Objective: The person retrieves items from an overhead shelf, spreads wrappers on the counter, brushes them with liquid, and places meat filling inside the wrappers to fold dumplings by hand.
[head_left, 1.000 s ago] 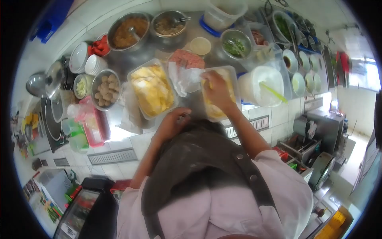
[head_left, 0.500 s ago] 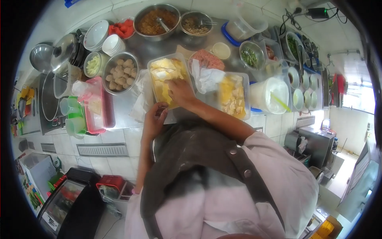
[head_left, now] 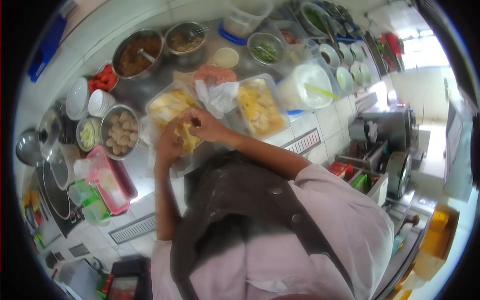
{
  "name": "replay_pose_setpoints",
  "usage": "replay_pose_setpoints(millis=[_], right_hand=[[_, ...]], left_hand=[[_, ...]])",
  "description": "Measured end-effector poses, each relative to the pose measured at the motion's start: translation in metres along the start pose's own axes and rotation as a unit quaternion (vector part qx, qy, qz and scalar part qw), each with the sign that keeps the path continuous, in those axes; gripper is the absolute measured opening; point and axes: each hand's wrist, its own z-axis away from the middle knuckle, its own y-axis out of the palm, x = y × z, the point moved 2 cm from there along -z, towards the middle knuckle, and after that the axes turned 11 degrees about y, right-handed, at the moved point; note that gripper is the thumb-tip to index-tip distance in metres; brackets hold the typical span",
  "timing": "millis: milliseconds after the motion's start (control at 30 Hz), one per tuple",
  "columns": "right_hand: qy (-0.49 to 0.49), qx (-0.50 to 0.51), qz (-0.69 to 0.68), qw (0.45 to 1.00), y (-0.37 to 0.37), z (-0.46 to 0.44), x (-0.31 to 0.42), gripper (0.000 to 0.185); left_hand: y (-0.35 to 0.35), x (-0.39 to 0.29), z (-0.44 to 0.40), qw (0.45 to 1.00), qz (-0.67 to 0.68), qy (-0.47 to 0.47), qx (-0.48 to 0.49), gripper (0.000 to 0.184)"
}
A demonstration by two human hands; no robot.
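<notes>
- Closely paired, left hand (head_left: 170,142) and right hand (head_left: 206,126), both half-curled; cannot tell what they grip.
- Tub (head_left: 160,95) beneath them, by the tabletop's (head_left: 134,90) near edge.

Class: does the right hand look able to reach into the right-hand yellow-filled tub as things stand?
Probably yes: the right hand is near, and the right-hand tub looks uncovered, with nothing over it.

Your left hand (head_left: 171,142) and right hand (head_left: 207,127), close together up front!
Right hand curled, right forearm (head_left: 267,154) slanting inward, left forearm (head_left: 166,197) reaching nearly straight ahead.
</notes>
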Motion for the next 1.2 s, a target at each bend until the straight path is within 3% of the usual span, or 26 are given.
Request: replay_pose_setpoints(millis=[33,67,100,133,167,300,367,500,567,600,667,800,867,900,933,967,1000,1100,1167,1200], right_hand=[[-0.002,0.04,-0.071,0.997,0.001,0.001,0.004,0.036],[-0.007,0.082,-0.143,0.986,0.003,0.001,0.011,0.036],[-0.01,0.073,-0.147,0.986,0.001,0.001,0.024,0.036],[0.021,0.101,-0.244,0.964,-0.001,0.003,0.035,0.037],[0.051,0.13,-0.339,0.93,-0.002,0.006,0.041,0.038],[0.057,0.138,-0.421,0.895,-0.017,0.002,0.029,0.041],[0.024,0.071,-0.432,0.899,-0.029,0.003,0.017,0.038],[0.128,0.036,-0.481,0.867,-0.037,0.022,0.041,0.035],[0.237,0.059,-0.316,0.917,-0.036,0.022,0.032,0.034],[0.238,0.064,-0.315,0.917,-0.034,0.02,0.027,0.034],[0.122,0.067,-0.187,0.972,-0.03,0.013,0.025,0.038],[0.102,0.064,-0.149,0.981,-0.029,0.011,0.046,0.039],[0.021,0.018,0.126,0.992,-0.032,0.015,0.066,0.043],[0.02,0.02,0.125,0.992,-0.031,0.014,0.065,0.043],[-0.044,-0.034,0.205,0.977,-0.03,0.013,0.064,0.041],[-0.107,-0.087,0.282,0.95,-0.029,0.013,0.067,0.039],[-0.109,-0.084,0.283,0.949,-0.026,0.014,0.068,0.039],[-0.092,-0.064,0.291,0.95,-0.01,0.023,0.073,0.032],[-0.047,0.088,0.21,0.973,0.0,0.03,0.075,0.028],[-0.048,0.09,0.211,0.972,-0.004,0.03,0.075,0.028]], left_hand=[[0.001,0.005,-0.001,0.999,-0.016,-0.018,0.045,0.053],[-0.004,-0.01,-0.012,0.991,0.085,-0.01,0.099,0.054],[-0.003,-0.007,-0.012,0.991,0.082,-0.006,0.107,0.054],[0.001,0.001,-0.005,0.957,0.266,-0.064,0.098,0.052],[0.001,-0.003,-0.004,0.887,0.437,-0.124,0.083,0.051],[0.014,-0.028,-0.007,0.848,0.515,-0.128,-0.009,0.046],[0.021,-0.031,-0.009,0.771,0.595,-0.184,-0.131,0.04],[0.023,-0.046,-0.011,0.808,0.546,-0.161,-0.153,0.033],[0.022,-0.039,-0.007,0.83,0.513,-0.161,-0.15,0.033],[0.022,-0.035,-0.006,0.852,0.478,-0.16,-0.141,0.032],[0.021,-0.031,-0.002,0.85,0.478,-0.155,-0.156,0.031],[0.016,-0.031,0.006,0.835,0.511,-0.106,-0.175,0.039],[0.018,-0.029,0.008,0.833,0.491,-0.12,-0.224,0.043],[0.019,-0.027,0.009,0.83,0.471,-0.134,-0.268,0.047],[0.023,-0.025,0.01,0.83,0.47,-0.133,-0.269,0.047],[0.028,-0.024,0.012,0.783,0.516,-0.194,-0.29,0.047],[0.033,-0.024,0.014,0.729,0.557,-0.252,-0.309,0.048],[0.042,-0.045,0.011,0.714,0.617,-0.197,-0.267,0.047],[0.039,-0.041,0.012,0.728,0.621,-0.167,-0.238,0.046],[0.037,-0.041,0.009,0.742,0.624,-0.132,-0.206,0.045]])
